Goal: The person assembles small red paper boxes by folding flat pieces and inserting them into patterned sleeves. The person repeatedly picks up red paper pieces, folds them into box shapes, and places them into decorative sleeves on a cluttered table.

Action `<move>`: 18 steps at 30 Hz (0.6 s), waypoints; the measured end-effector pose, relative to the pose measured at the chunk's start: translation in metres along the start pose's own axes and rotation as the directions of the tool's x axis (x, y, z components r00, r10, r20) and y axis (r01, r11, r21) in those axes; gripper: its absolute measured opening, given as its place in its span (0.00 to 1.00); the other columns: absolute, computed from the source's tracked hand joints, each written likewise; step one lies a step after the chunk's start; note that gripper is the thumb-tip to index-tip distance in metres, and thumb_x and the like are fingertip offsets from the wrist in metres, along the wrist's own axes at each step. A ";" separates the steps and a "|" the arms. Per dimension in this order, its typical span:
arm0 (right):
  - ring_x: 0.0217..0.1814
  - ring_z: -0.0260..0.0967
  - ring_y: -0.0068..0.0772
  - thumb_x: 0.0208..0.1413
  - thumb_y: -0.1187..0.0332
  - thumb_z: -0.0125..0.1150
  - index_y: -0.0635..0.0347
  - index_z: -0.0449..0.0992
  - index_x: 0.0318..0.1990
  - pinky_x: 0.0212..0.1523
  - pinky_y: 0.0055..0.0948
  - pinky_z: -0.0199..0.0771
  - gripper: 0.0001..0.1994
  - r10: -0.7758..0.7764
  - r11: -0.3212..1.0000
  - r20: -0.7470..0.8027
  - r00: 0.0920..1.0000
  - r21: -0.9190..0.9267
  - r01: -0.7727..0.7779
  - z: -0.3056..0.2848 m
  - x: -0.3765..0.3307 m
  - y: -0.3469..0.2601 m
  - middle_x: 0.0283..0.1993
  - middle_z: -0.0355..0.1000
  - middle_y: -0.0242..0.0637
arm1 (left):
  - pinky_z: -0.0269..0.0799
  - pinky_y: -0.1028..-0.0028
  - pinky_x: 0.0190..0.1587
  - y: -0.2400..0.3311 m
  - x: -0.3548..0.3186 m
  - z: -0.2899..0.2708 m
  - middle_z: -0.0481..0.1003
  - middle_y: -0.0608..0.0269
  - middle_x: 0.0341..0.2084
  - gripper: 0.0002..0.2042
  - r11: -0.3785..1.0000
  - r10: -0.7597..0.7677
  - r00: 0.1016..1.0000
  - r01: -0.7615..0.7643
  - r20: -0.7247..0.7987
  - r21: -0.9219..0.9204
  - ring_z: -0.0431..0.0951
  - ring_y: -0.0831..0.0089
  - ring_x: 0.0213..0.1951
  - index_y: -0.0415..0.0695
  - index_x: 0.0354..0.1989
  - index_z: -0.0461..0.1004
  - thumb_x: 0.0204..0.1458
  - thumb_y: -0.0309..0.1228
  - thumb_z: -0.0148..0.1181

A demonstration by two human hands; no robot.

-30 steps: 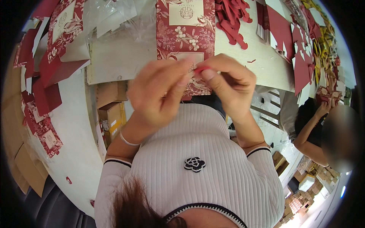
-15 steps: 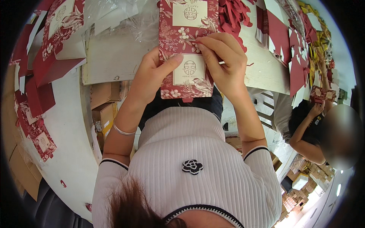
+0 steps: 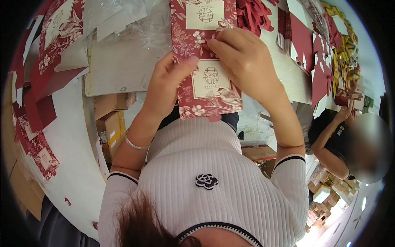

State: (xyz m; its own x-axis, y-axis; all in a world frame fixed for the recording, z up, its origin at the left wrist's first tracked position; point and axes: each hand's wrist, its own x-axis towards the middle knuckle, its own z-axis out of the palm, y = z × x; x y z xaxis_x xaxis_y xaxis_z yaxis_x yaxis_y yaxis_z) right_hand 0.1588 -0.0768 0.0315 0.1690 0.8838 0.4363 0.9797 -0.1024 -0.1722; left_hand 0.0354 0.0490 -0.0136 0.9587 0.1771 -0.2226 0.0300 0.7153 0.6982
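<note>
A long red printed cardboard piece (image 3: pixel 210 108) with cream panels, berries and birds lies in front of me, its near end hanging past the table edge towards my body. My left hand (image 3: pixel 168 78) grips its left edge, thumb on the printed face and fingers mostly underneath. Over the middle of the cardboard, my right hand (image 3: pixel 242 57) is closed with its fingertips pinched together, touching the printed face between the two cream panels. What lies in that pinch is hidden. At the near end a small red tab (image 3: pixel 214 118) sticks out.
Red scraps (image 3: pixel 253 16) heap beyond my right hand, with stacked red and white cardboard (image 3: pixel 302 37) further right. Clear plastic film (image 3: pixel 158 33) covers part of the table (image 3: pixel 119 68). Red boxes (image 3: pixel 41 107) stand left. A person (image 3: pixel 333 131) handles a printed piece at right.
The cardboard's near end has swung slightly right and closer to my body. My right hand has turned over it, its elbow moving outward, while my left hand keeps its grip.
</note>
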 end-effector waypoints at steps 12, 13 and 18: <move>0.26 0.64 0.36 0.43 0.81 0.53 0.66 0.68 0.27 0.28 0.27 0.64 0.03 0.103 0.898 0.426 0.899 0.349 -0.268 -0.007 0.033 0.018 0.24 0.65 0.38 | 0.74 0.75 0.34 -0.017 0.013 -0.007 0.72 0.58 0.37 0.14 0.998 0.009 1.000 -0.010 -0.025 -0.063 0.75 0.75 0.34 0.34 0.43 0.65 0.55 0.31 0.38; 0.26 0.64 0.35 0.43 0.81 0.53 0.67 0.68 0.27 0.28 0.27 0.64 0.03 0.097 0.910 0.431 0.897 0.327 -0.255 -0.007 0.035 0.018 0.24 0.65 0.38 | 0.74 0.76 0.32 -0.019 0.017 -0.009 0.72 0.59 0.36 0.14 0.999 0.026 0.999 -0.027 -0.031 -0.038 0.75 0.75 0.32 0.34 0.42 0.66 0.54 0.31 0.38; 0.28 0.66 0.28 0.44 0.81 0.54 0.67 0.70 0.29 0.30 0.22 0.65 0.03 0.107 0.856 0.507 0.855 0.390 -0.339 -0.012 0.042 0.022 0.25 0.67 0.35 | 0.74 0.77 0.31 -0.025 0.025 -0.011 0.74 0.60 0.30 0.13 0.948 0.186 0.982 -0.170 -0.035 0.269 0.75 0.77 0.28 0.34 0.35 0.69 0.53 0.30 0.39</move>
State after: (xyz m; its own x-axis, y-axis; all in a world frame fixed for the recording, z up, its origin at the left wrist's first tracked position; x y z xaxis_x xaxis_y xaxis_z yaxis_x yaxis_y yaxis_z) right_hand 0.1891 -0.0476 0.0562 0.1951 0.9763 -0.0932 0.7399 -0.2089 -0.6394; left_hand 0.0554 0.0432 -0.0443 0.9369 0.3309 -0.1124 -0.0588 0.4662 0.8827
